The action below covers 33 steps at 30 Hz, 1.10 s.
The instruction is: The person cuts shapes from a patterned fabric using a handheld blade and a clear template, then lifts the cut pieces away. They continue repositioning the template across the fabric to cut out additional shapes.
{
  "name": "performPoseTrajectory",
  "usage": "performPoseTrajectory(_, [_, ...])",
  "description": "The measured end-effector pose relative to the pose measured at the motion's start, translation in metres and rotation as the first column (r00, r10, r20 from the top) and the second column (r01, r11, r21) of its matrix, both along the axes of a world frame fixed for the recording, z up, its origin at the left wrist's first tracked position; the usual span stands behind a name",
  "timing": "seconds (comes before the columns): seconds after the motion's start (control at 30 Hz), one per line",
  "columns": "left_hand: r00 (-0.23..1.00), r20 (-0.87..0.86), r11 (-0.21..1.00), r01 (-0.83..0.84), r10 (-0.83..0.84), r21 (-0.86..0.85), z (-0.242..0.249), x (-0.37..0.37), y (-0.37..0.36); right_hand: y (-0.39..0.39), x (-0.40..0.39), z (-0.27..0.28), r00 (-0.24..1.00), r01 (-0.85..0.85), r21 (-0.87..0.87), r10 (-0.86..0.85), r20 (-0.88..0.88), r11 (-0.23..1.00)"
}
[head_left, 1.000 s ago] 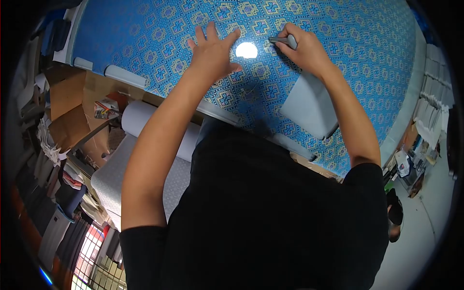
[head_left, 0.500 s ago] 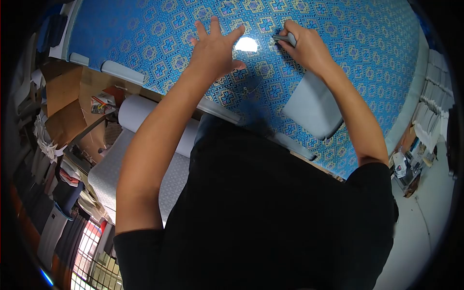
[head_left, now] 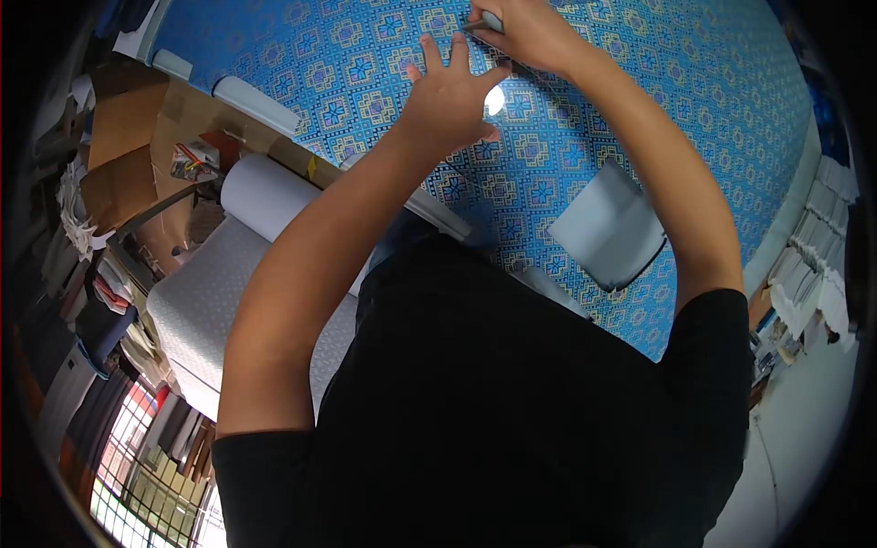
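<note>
Blue patterned fabric [head_left: 539,146] with yellow and white motifs spreads over a wide work surface. My left hand [head_left: 454,102] lies on it with fingers stretched and spread, holding nothing. Ahead and to its right, my right hand [head_left: 525,32] is closed around a slim tool with a grey handle [head_left: 492,22]. The tool's dark narrow tip points left, close over the fabric; its exact kind is unclear. Nearer my body, a flat grey piece with rounded corners [head_left: 607,228] rests on the fabric below my right forearm.
Pale grey strips [head_left: 256,104] line the near edge of the surface. On the left stand a light roll [head_left: 265,196], a quilted grey piece [head_left: 206,297] and cardboard [head_left: 119,183]. Stacked pale material [head_left: 813,228] lies at the right, beside the wall.
My right hand has moved forward and left with the grey-handled tool, towards my left fingertips. My left hand stays spread on the fabric, and the whole view has shifted slightly.
</note>
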<state>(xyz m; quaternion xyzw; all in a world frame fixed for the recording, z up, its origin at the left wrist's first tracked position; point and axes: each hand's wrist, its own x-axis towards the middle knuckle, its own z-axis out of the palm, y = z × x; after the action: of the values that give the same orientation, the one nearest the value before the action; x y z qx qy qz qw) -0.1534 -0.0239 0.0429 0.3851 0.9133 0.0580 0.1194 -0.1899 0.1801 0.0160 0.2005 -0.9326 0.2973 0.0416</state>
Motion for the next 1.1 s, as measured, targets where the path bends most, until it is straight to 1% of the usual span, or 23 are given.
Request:
performPoseTrajectory(0.07, [0.999, 0.033, 1.000, 0.009, -0.009, 0.024, 0.004, -0.001, 0.000, -0.009, -0.018, -0.002, 0.999, -0.045, 0.003, 0.045, 0.008, 0.999])
performPoseTrajectory(0.17, [0.999, 0.033, 0.997, -0.010, 0.007, 0.070, 0.001, 0.000, -0.001, -0.020, -0.037, -0.001, 0.993, -0.113, 0.011, 0.112, 0.026, 0.994])
performPoseTrajectory(0.3, [1.000, 0.024, 0.994, -0.016, 0.013, 0.110, -0.003, 0.001, -0.005, -0.021, -0.035, 0.006, 0.979, -0.195, 0.022, 0.193, 0.062, 0.981])
performPoseTrajectory(0.37, [1.000, -0.015, 0.989, 0.001, 0.001, 0.146, -0.006, 0.002, -0.006, -0.023, -0.029, 0.012, 0.970, -0.231, 0.028, 0.228, 0.083, 0.973])
performPoseTrajectory(0.5, [1.000, 0.002, 0.992, -0.009, 0.009, 0.127, -0.004, 0.001, -0.005, -0.032, -0.025, 0.020, 0.950, -0.296, 0.030, 0.290, 0.119, 0.955])
performPoseTrajectory(0.6, [0.999, -0.024, 0.988, -0.021, 0.024, 0.150, -0.004, 0.002, -0.006, -0.036, -0.024, 0.024, 0.933, -0.338, 0.030, 0.330, 0.144, 0.941])
performPoseTrajectory(0.67, [1.000, 0.027, 0.988, -0.010, 0.006, 0.152, 0.001, 0.001, -0.007, -0.038, -0.026, 0.027, 0.922, -0.364, 0.032, 0.355, 0.158, 0.931])
performPoseTrajectory(0.73, [0.999, 0.011, 0.989, -0.035, 0.034, 0.144, -0.004, 0.002, -0.005, -0.032, -0.030, 0.029, 0.909, -0.392, 0.035, 0.381, 0.170, 0.919])
performPoseTrajectory(0.8, [0.998, -0.005, 0.988, -0.065, 0.066, 0.138, -0.008, 0.000, -0.003, -0.014, -0.045, 0.023, 0.894, -0.424, 0.040, 0.410, 0.183, 0.905])
performPoseTrajectory(0.9, [0.995, 0.032, 0.991, -0.099, 0.096, 0.090, -0.004, 0.008, 0.003, 0.020, -0.077, -0.003, 0.863, -0.472, 0.033, 0.454, 0.220, 0.881])
performPoseTrajectory(0.97, [0.979, 0.050, 0.980, -0.194, 0.196, -0.045, 0.002, 0.013, 0.012, 0.045, -0.108, -0.028, 0.840, -0.505, 0.025, 0.484, 0.247, 0.863])
performPoseTrajectory(1.0, [0.977, 0.053, 0.978, -0.205, 0.207, -0.046, 0.004, 0.014, 0.014, 0.059, -0.125, -0.040, 0.828, -0.521, 0.022, 0.499, 0.256, 0.853])
performPoseTrajectory(1.07, [0.961, 0.136, 0.970, -0.235, 0.241, -0.053, 0.008, 0.013, 0.014, 0.071, -0.148, -0.055, 0.806, -0.551, 0.016, 0.527, 0.271, 0.835])
performPoseTrajectory(1.1, [0.959, 0.139, 0.968, -0.242, 0.248, -0.058, 0.009, 0.013, 0.012, 0.074, -0.161, -0.064, 0.795, -0.564, 0.010, 0.539, 0.280, 0.826])
